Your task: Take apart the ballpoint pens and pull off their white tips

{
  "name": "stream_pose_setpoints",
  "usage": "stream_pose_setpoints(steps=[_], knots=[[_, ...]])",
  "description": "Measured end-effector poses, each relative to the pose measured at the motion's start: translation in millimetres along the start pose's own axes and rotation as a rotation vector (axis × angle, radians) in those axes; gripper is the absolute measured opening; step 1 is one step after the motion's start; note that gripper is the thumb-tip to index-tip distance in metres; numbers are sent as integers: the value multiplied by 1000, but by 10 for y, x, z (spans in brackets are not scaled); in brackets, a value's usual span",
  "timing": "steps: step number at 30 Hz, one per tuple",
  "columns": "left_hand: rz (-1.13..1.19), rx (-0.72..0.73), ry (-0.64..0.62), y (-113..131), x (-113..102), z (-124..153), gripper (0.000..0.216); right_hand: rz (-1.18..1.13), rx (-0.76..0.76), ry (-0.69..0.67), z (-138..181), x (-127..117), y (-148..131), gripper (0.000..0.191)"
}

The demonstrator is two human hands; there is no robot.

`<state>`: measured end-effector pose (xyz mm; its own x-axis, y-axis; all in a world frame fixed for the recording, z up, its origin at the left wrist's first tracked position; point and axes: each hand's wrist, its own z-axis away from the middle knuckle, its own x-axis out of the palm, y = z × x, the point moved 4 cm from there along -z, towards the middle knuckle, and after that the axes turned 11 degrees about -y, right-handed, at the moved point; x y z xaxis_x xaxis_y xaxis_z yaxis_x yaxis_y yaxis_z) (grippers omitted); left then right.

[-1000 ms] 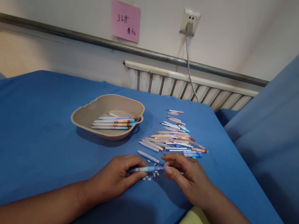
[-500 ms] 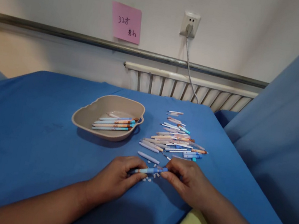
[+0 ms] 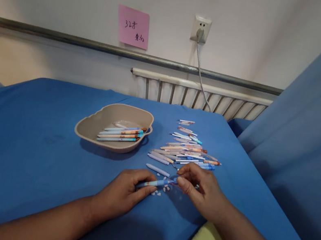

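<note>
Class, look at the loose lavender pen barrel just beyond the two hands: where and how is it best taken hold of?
Pinch the lavender pen barrel near mid-length, probably best from above: it is slim and lies flat, roughly crosswise on the blue cloth, so its long sides suit a pinch. White bits and the blue pen in the left hand crowd its near side.

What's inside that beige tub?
Several pens lie inside the tub, with blue, orange and brown parts showing. They cover part of its floor, so anything beneath them cannot be seen.
</note>
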<state>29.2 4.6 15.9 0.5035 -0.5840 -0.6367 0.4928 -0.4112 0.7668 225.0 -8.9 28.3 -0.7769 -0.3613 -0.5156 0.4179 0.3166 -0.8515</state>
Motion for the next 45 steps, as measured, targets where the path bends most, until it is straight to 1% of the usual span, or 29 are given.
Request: stream_pose_setpoints(steps=[2,6,7,8,9,10,13,15,17,19,21,25,31,34,36,39,43,45], knots=[[-3,-4,0,9,-14,-5,21,-85,12,124,10,-106,47,22],[8,2,8,17,-33,-15,20,-307,4,449,57,-431,121,30],[10,3,9,16,-34,-17,20,-341,-3,501,66,-492,127,29],[10,3,7,14,-34,-19,19,-360,-6,522,67,-528,125,29],[7,5,6,14,-36,-21,20,-370,-8,511,60,-536,118,28],[4,8,2,17,-37,-23,20,-374,-8,468,45,-516,106,27],[-9,9,-16,33,-41,-30,21,-366,-6,248,-11,-325,63,22],[-9,10,-21,44,-44,-34,22,-315,-8,127,-32,-174,45,20],[-6,16,-19,50,-43,-35,22,-237,-8,60,-41,-62,44,17],[-4,26,-18,51,-35,-33,21,-163,-7,32,-43,-5,52,11],[-2,33,-20,46,-22,-30,20,-102,-6,21,-43,13,61,9],[-5,45,-3,44,-12,-25,19,-33,9,17,-47,24,75,12],[-47,72,-6,90,3,-11,21,-5,3,-35,-49,90,20,21],[-62,77,-12,101,21,1,21,-50,-16,-49,-34,86,-1,28],[-74,76,-7,105,21,9,22,-148,-19,-19,-31,51,30,35],[-107,65,21,102,-15,23,22,-316,5,83,-46,-45,126,43],[-186,37,128,72,-139,53,22,-463,64,207,-91,-165,246,47],[-212,29,151,51,-193,64,22,-533,88,250,-110,-196,289,48]])
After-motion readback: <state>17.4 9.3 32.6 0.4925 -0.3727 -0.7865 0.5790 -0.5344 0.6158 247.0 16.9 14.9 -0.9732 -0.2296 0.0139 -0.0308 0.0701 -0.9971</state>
